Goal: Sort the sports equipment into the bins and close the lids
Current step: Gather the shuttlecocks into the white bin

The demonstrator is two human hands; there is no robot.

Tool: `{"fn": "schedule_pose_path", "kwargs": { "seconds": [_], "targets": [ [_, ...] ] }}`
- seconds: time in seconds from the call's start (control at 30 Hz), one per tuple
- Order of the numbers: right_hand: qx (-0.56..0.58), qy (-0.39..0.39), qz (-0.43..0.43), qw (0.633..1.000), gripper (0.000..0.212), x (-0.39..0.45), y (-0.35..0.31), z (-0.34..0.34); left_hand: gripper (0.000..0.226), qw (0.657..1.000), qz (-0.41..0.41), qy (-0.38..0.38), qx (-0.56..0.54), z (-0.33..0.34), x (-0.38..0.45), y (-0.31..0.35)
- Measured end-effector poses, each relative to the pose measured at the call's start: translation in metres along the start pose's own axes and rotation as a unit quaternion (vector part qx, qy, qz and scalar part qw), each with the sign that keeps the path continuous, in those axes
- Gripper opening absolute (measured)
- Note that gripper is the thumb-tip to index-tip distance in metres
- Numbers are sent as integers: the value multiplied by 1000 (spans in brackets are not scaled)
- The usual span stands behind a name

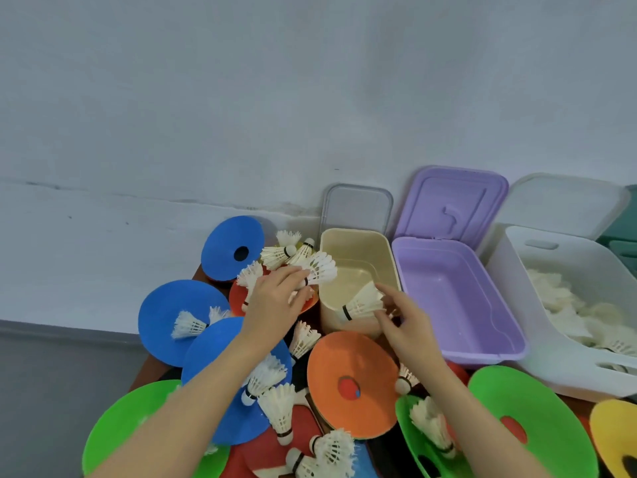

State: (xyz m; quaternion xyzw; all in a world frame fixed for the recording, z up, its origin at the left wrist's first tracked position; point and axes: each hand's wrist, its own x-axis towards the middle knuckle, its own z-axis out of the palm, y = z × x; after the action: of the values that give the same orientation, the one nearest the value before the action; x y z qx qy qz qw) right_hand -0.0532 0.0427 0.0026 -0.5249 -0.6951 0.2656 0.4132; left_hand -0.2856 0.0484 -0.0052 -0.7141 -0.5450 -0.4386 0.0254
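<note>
Left hand (275, 307) pinches a shuttlecock (319, 269) beside the beige bin (358, 243) rim; right hand (406, 322) pinches another shuttlecock (362, 303) at its near edge

The white open plastic bin (565, 326) runs off the right edge with its pale contents blurred to a mass — shuttlecocks or not, unclear — while the yellow flat disc cone (612, 432) is cropped at the bottom-right corner.
</note>
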Motion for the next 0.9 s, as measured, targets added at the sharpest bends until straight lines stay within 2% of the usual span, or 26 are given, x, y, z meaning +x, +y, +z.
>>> {"fn": "schedule_pose_path", "kwargs": {
  "seconds": [0.17,0.3,0.5,0.77,0.9],
  "targets": [
    [0,46,-35,998,40,25,19,-58,28,999,40,22,-15,36,37,44],
    [3,82,-23,996,41,40,50,-108,26,998,51,23,-37,83,68,83],
    [-14,131,-13,991,43,59,98,-189,26,994,84,-12,-65,165,108,156],
    [-69,202,41,976,40,86,174,-275,27,988,51,-63,-129,274,140,243],
    [-99,219,81,967,41,104,209,-304,24,986,46,-99,-123,319,153,272]
  ]
}}
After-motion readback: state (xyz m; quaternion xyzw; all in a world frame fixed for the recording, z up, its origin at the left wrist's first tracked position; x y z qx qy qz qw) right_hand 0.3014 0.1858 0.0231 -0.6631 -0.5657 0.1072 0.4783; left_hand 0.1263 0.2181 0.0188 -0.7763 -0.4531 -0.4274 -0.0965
